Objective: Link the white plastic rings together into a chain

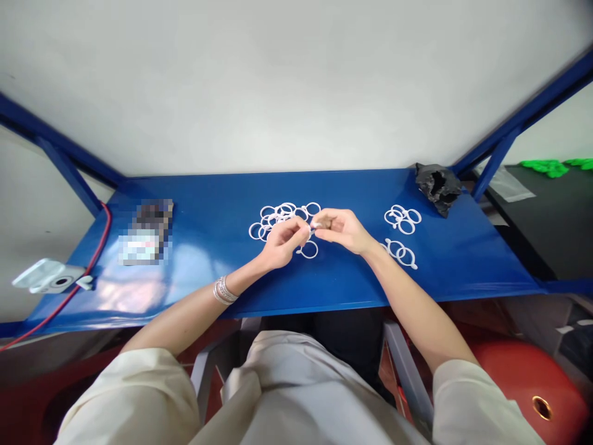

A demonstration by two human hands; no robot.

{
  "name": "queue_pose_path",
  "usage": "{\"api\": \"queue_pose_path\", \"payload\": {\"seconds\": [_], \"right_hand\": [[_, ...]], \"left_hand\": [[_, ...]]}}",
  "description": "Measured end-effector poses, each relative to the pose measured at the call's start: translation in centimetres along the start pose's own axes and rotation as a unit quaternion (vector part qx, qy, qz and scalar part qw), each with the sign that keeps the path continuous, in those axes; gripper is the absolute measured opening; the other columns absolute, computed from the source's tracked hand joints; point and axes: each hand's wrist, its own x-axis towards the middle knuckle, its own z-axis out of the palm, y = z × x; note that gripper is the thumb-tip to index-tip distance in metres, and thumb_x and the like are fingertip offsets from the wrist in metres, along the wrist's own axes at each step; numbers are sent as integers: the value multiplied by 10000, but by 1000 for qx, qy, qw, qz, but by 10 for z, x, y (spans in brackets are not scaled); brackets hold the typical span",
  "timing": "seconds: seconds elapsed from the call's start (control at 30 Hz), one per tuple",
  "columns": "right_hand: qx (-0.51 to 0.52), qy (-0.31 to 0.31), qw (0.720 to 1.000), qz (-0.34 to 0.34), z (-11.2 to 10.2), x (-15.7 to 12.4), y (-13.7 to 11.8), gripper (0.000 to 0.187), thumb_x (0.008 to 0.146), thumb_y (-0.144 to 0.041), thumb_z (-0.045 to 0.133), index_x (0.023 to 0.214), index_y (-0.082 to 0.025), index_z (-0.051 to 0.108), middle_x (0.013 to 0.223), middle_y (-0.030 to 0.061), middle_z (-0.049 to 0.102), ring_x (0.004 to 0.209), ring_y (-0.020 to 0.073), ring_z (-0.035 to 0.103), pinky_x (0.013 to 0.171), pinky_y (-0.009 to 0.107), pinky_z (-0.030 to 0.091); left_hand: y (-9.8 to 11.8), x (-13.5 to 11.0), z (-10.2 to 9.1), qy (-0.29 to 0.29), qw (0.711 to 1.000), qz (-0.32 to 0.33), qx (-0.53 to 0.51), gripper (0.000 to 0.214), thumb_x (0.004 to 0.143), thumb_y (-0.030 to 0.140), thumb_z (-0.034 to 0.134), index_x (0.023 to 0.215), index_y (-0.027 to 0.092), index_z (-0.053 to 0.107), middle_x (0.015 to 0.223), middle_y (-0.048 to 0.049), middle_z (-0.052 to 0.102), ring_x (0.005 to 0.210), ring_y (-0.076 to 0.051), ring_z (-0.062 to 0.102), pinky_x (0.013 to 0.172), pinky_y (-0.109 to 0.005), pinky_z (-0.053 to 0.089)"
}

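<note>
Wall [296, 93] behind table [222, 201]; pile of rings [281, 214] mid-table; left hand [282, 242] at its near side, right hand [345, 230] just right of that; single ring [317, 250] nearside of both; farther right, back ring group [402, 217] behind front ring group [402, 252]; bag [438, 185] at back right corner; left of pile, blurred item [148, 228]; cable [99, 250] along left end, case [49, 276] beside it.

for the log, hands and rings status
Left hand and right hand pinching small white piece. White rings piled by left hand. Black bag farther right, apart from hands.
</note>
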Motion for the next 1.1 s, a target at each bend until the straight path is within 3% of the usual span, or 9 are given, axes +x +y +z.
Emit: {"api": "queue_pose_path", "payload": {"seconds": [0.07,0.13,0.23,0.37,0.53,0.67,0.8,0.9,1.1], "right_hand": [[-37,46,998,-32,4,2,9,476,817,-501,894,1166,-219,734,1085,80,739,840,189,669,728,337,567],[-79,76,991,-74,11,3,17,607,786,-477,931,1304,-244,715,1296,117,731,1028,249,717,847,395,620],[-148,114,974,-130,21,3,27,598,854,-458,891,1382,-255,694,1252,105,743,1036,252,725,934,445,636],[-202,107,963,-140,22,2,30,445,976,-455,759,1370,-259,693,1069,62,707,837,194,673,825,408,641],[-195,59,974,-102,15,1,24,334,990,-440,731,1231,-223,652,898,6,610,734,164,582,725,354,563],[-160,33,984,-67,20,-1,16,243,1092,-451,539,1206,-239,573,850,-15,591,711,160,554,697,324,496],[-233,78,967,-71,26,-2,12,288,1118,-425,433,960,-225,567,798,-6,606,680,150,531,689,311,429],[-287,126,947,-64,25,-2,11,396,1091,-443,452,760,-228,480,639,-31,498,582,126,438,621,304,342],[-309,154,938,-44,23,1,15,500,1054,-477,478,632,-233,367,555,-33,418,556,109,354,582,298,287]], "left_hand": [[-7,2,1,53,999,11,-7,418,1023,548,685,799,196,667,681,-3,639,574,-105,584,592,-278,527],[-12,4,3,88,996,16,-18,376,997,538,727,844,195,718,817,-25,712,622,-102,648,618,-271,575],[-16,4,6,105,994,18,-23,361,978,526,752,838,193,747,916,-42,747,683,-111,692,608,-255,595],[-16,1,6,137,990,16,34,311,979,475,765,869,187,731,830,-21,722,619,-92,648,576,-233,564],[-15,-1,-2,140,975,72,159,180,1007,366,733,993,187,717,887,-34,723,701,-101,672,661,-244,556],[-16,-1,-4,131,966,100,196,138,1023,317,707,989,187,737,850,-33,725,675,-102,648,635,-255,526],[-14,-2,-2,125,962,119,214,136,1007,311,731,950,190,750,799,-25,724,661,-104,610,618,-259,488],[-12,-3,-2,117,962,110,221,174,1029,341,697,953,192,743,810,-29,722,668,-107,597,616,-264,470],[-9,-2,-5,145,953,130,231,218,1060,355,640,919,197,692,802,-10,683,649,-104,554,621,-272,455]]}}
